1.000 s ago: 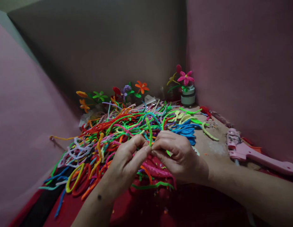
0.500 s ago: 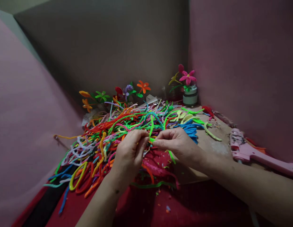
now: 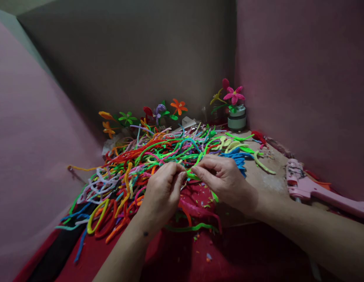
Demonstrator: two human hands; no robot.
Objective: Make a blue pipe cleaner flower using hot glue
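Between my two hands is a bright green pipe cleaner, pinched at both sides by thumb and fingertips. My left hand is closed on its left end. My right hand is closed on it from the right, and the fingers partly hide it. Behind and to the left of my hands spreads a large tangled pile of coloured pipe cleaners. A bundle of blue pipe cleaners lies just behind my right hand.
A pink glue gun lies at the right. Pipe-cleaner flowers line the back, and a pink flower stands by a small jar. Fuzz scraps dot the red cloth. Walls rise on three sides.
My right hand has turned and shifted slightly at the green pipe cleaner. The green strand that stood upright between my hands now leans right, toward my right fingers. My left hand has barely moved.
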